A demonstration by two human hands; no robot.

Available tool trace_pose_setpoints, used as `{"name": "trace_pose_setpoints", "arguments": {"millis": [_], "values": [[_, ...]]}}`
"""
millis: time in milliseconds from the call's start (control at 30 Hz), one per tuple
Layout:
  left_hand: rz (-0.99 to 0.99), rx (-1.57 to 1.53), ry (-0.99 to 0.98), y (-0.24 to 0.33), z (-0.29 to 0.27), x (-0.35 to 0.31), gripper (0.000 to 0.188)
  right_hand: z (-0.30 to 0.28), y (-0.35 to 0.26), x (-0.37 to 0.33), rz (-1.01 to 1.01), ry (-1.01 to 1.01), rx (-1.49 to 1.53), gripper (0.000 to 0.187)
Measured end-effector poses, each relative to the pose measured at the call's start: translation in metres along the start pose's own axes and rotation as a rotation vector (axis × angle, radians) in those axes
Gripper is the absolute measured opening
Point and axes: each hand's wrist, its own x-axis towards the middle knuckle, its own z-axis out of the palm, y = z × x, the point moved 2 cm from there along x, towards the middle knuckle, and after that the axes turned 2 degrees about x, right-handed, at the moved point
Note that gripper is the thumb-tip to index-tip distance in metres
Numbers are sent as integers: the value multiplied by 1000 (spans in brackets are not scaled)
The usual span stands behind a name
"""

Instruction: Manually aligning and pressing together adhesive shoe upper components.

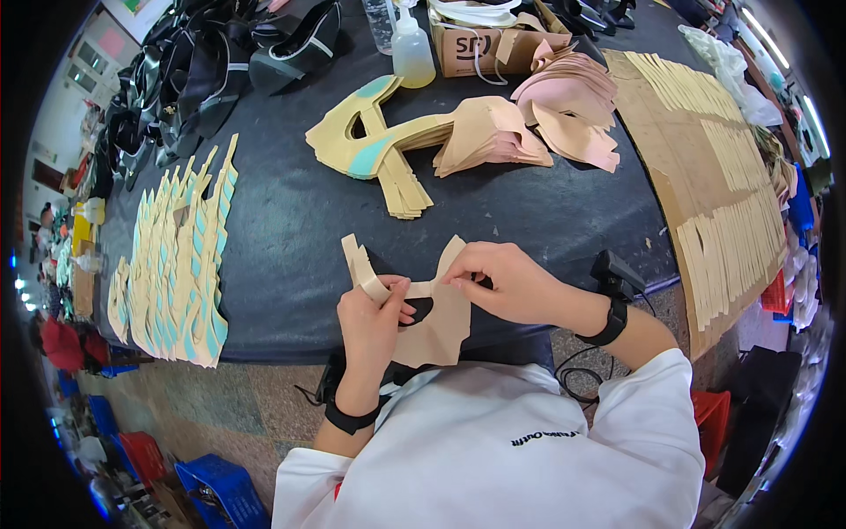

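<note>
A beige shoe upper piece with a cut-out and a narrow strap is held up at the near edge of the table. My left hand is closed on its left side, thumb and fingers pinching it where the strap curves upward. With thumb and forefinger pressed together, my right hand grips the piece's upper right edge. Beyond both hands lies a stack of beige upper pieces with light-blue patches. A pile of pinkish-beige pieces adjoins it on the right.
Rows of beige and blue pieces lie at the left of the dark table. A cardboard sheet at the right carries many narrow beige strips. A squeeze bottle, a carton and black shoe parts stand at the back.
</note>
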Motion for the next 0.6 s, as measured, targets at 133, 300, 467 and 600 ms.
{"name": "trace_pose_setpoints", "arguments": {"millis": [133,300,467,600], "values": [[17,19,13,0,1,-1,15,13,9,-4,-181,11,-191,18],[60,-4,31,-3,2,0,15,27,0,-3,-539,-36,-718,31],[-57,24,72,10,-27,9,16,29,-12,5,-624,-143,-840,20],[311,448,757,-7,-114,15,21,39,-26,7,-706,-177,-932,15]]}}
